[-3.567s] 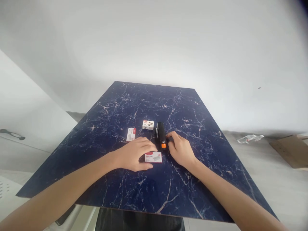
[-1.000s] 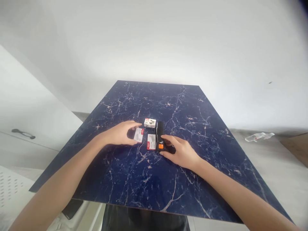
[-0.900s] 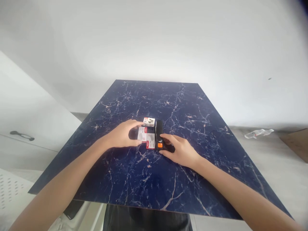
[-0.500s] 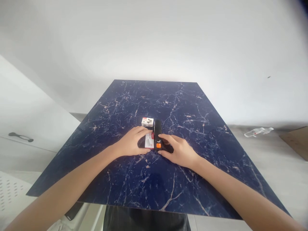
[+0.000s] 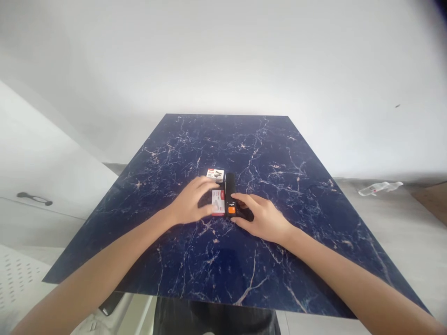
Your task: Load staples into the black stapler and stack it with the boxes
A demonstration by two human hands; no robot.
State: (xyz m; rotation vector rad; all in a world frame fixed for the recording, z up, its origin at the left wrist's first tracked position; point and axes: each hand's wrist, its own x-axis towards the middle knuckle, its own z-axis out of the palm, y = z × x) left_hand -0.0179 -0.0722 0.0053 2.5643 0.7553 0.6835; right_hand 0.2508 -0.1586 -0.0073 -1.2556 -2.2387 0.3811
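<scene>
A black stapler (image 5: 229,195) with an orange end lies near the middle of the dark blue marbled table (image 5: 251,149). My right hand (image 5: 261,218) grips its near end from the right, thumb and forefinger by the orange part. A white and red staple box (image 5: 218,204) lies flat against the stapler's left side. My left hand (image 5: 190,204) curls over that box from the left and hides whatever lies under the palm. A small white box (image 5: 215,174) with a dark picture stands just beyond my left fingertips.
A white cabinet with a dark handle (image 5: 35,199) stands to the left of the table. On the floor to the right lie a clear plastic bottle (image 5: 380,187) and a piece of brown cardboard (image 5: 435,202).
My left hand has slid the staple boxes right until they sit against the stapler, and now covers one of them. My right hand has stayed at the stapler's orange end.
</scene>
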